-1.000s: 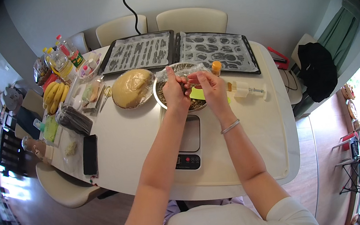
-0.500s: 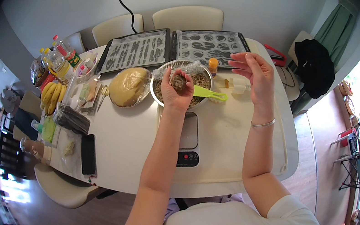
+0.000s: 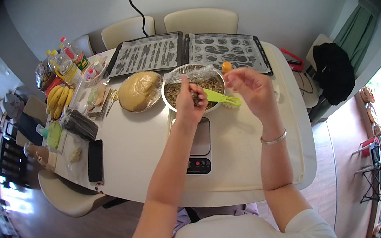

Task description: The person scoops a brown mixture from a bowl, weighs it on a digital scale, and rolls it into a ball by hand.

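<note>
1. Clump [image 3: 195, 100] of dark, coarse mixture lies in the left hand [image 3: 191, 104], above the near side of the steel bowl [image 3: 164, 97]; much of it is hidden by the hand.
2. The left fingers curl round the clump and hold it against the palm, with the thumb pointing up and away from them.
3. The right hand [image 3: 255, 88] hangs in the air just right of the bowl, apart from the clump. Its fingers bend loosely inward, and I cannot tell whether their tips meet the thumb; no item shows in them.
4. Inside the bowl is loose brown mixture [image 3: 215, 84], with a lime-green handle [image 3: 222, 98] jutting out over the right rim and clear plastic wrap [image 3: 201, 72] along the far side.
5. Left of the bowl is a plastic-covered mound of dough [image 3: 140, 91]; nearer than the bowl, on the worktop [image 3: 132, 151], is a kitchen scale [image 3: 201, 142].
6. The step in hand looks like squeezing a portion of mixture into a compact lump.
7. The next move seems to call for steady, even pressure from the left fingers, kept over the bowl so that crumbs drop back inside.
</note>
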Demonstrator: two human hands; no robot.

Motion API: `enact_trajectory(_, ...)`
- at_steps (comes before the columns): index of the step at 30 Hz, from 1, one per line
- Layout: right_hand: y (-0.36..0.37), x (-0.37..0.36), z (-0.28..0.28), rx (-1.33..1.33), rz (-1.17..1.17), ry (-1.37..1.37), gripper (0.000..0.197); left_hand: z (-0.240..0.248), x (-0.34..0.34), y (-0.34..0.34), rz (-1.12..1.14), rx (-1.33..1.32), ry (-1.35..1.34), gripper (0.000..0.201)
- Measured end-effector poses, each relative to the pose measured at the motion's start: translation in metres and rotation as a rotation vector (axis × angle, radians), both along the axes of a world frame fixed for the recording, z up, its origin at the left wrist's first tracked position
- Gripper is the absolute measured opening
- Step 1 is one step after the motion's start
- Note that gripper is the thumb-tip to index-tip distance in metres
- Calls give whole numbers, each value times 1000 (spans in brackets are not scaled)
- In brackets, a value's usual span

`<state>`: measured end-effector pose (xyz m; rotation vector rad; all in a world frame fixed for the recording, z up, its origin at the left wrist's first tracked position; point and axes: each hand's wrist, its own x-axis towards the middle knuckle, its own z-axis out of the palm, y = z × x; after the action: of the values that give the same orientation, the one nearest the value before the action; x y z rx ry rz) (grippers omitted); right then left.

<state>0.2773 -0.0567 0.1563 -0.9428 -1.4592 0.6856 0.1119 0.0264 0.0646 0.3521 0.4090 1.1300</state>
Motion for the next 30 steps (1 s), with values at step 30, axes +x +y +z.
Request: enact_trajectory(30,-12,31,-108,-234,-240,-586,36,20,-59,-33,134,272,647,46)
